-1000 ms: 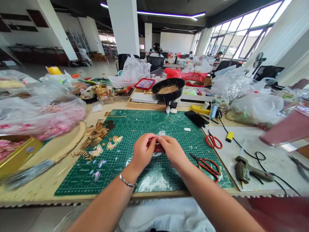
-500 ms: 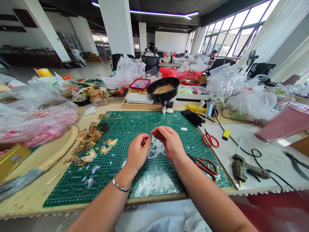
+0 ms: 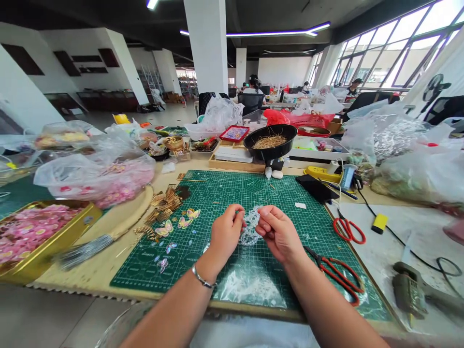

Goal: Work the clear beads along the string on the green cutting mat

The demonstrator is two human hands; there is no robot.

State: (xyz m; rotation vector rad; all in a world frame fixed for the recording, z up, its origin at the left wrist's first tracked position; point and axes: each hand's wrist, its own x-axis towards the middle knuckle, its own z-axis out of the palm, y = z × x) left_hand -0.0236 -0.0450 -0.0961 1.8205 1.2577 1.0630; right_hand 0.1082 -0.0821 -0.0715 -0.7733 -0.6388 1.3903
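Beads [image 3: 250, 236] — between left, right fingers [image 3: 267, 216]; mat [image 3: 224, 188] below

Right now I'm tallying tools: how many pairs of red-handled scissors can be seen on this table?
2. The nearer scissors lie on the green mat; the farther scissors lie at its right edge. Others may be hidden from view.

A slim, shiny silver bangle [image 3: 201, 280] circles the wrist below the left hand [image 3: 224, 234]; the right hand [image 3: 279, 233] and its wrist are bare. Both forearms [image 3: 322, 295] are uncovered, and pale, whitish cloth [image 3: 259, 331], blurred, covers the lap.
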